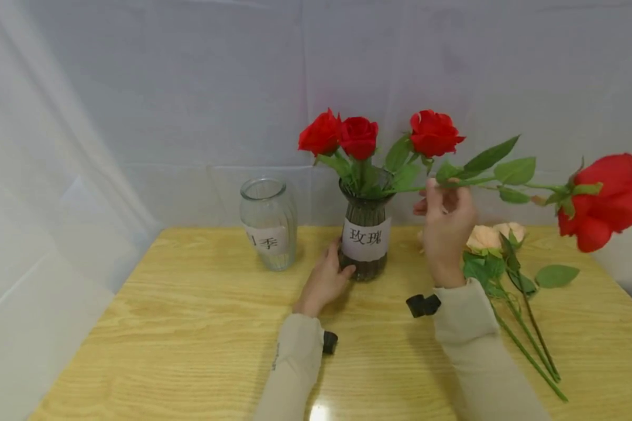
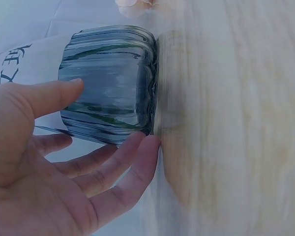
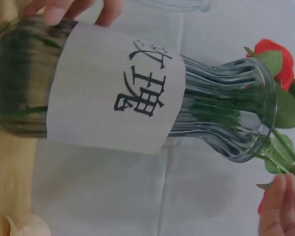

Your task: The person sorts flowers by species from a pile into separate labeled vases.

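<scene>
A dark ribbed glass vase [image 1: 366,268] with a white paper label stands upright on the table and holds red roses [image 1: 359,138]. My left hand [image 1: 326,279] holds its base, the thumb [image 2: 64,96] on one side and the fingertips at the bottom edge. Right of the vase mouth, my right hand [image 1: 449,228] pinches the green stem of a red rose, whose large bloom [image 1: 605,202] points to the right. That stem lies nearly level. Whether its lower end is inside the vase mouth, I cannot tell. Another red bloom [image 1: 436,133] leans above the right hand.
A clear glass vase [image 1: 280,216] with a white label stands left of the dark one. Peach flowers [image 1: 484,238] with long green stems lie on the right side of the wooden table [image 1: 189,327]. White cloth [image 1: 200,105] hangs behind.
</scene>
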Demonstrator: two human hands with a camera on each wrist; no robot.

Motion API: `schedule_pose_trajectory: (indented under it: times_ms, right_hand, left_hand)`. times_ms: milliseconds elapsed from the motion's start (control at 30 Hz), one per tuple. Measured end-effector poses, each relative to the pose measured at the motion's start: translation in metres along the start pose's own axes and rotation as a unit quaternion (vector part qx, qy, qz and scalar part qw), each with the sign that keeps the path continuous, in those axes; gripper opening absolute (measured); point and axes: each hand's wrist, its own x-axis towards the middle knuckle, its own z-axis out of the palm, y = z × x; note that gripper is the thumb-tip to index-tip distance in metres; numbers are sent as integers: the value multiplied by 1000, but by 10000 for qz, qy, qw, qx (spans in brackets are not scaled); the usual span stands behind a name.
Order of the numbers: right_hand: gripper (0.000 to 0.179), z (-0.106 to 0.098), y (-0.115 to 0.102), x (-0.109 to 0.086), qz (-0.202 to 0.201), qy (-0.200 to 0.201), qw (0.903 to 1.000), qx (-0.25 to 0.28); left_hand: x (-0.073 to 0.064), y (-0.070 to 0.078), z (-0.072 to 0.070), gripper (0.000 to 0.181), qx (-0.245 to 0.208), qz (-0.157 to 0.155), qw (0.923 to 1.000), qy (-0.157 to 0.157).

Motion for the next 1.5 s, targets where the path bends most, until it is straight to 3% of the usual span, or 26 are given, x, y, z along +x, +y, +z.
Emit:
schedule_pose_trajectory:
  times_ms: [67, 167, 333, 467, 600, 733, 800, 1000, 1133, 1367, 1500]
  right_hand:
    - [13, 1, 0, 3, 17, 40, 9998, 202]
    - [17, 2, -2, 6, -79, -83, 9999, 93]
    - [19, 8, -4, 11, 13, -458, 9961, -753]
    - [21, 12, -2, 16, -221, -850, 9840, -1552]
    - [30, 16, 0, 18, -652, -1407, 9632, -2196]
    - [40, 20, 1, 15, -504, -1790, 9518, -2440]
    - [39, 20, 1, 14, -427, -1791, 9539, -2368]
    - [13, 14, 6, 6, -283, -1319, 9760, -1711]
    - [10, 9, 7, 1, -219, -993, 9868, -1261]
    - [13, 12, 5, 0, -104, -548, 9964, -641]
    - [14, 15, 4, 3, -51, -570, 9954, -763]
  left_hand:
    - [0, 1, -1, 69, 13, 6, 10000, 1]
    - [0, 1, -1, 68, 16, 14, 10000, 0]
    - [-1, 2, -1, 68, 23, 52, 10000, 1]
    - [-1, 2, -1, 68, 33, 23, 10000, -42]
    - [-2, 3, -2, 69, -11, -51, 9999, -88]
    - [-2, 4, -3, 69, -55, -52, 9999, -134]
    - [-3, 4, -3, 68, -49, -28, 9999, -136]
    - [-1, 3, -2, 68, -46, -36, 9999, -120]
    - [-1, 3, -2, 68, -72, 6, 9999, -119]
    - [-1, 4, -2, 69, -88, -93, 9998, -138]
    - [-2, 4, -2, 69, -86, -120, 9997, -172]
